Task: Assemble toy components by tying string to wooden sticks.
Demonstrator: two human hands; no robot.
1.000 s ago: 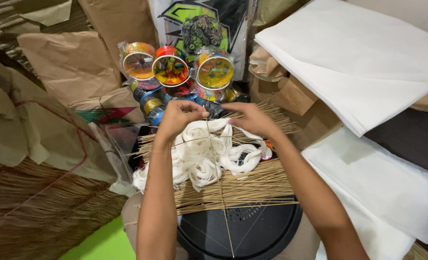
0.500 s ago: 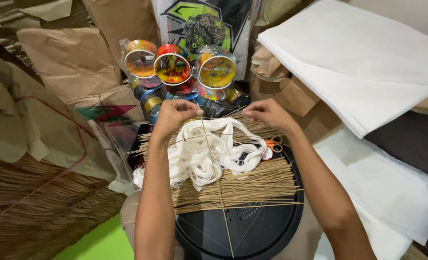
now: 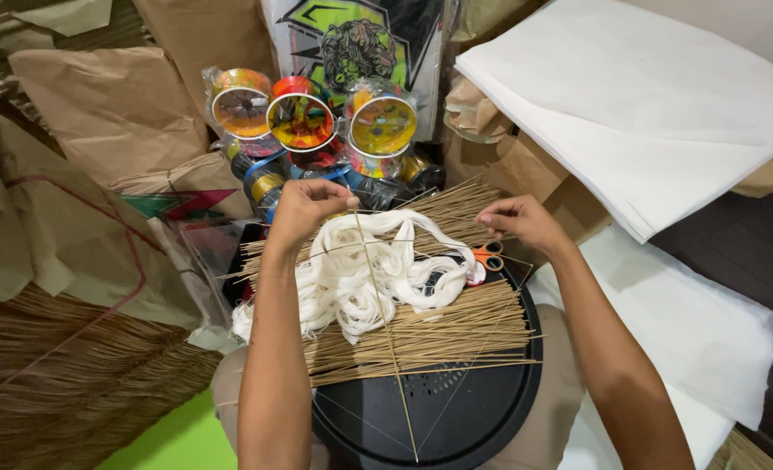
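Observation:
My left hand (image 3: 304,209) is closed at the far end of a thin bamboo stick (image 3: 386,335) that runs toward me over a round black tray (image 3: 482,400). My right hand (image 3: 518,222) pinches a fine thread or thin stick to the right. Between the hands lies a tangled hank of white string (image 3: 369,270) on a bundle of thin bamboo sticks (image 3: 438,335) laid across the tray. Orange-handled scissors (image 3: 488,255) lie just below my right hand.
Several colourful spools wrapped in clear plastic (image 3: 304,122) stand beyond the hands. Stacks of white paper (image 3: 647,104) fill the right, brown paper sheets (image 3: 99,113) the left. A heap of thin sticks (image 3: 47,383) lies at the lower left.
My hands have drawn apart, the right one moving right and nearer me. The camera has shifted slightly, showing more of the black tray.

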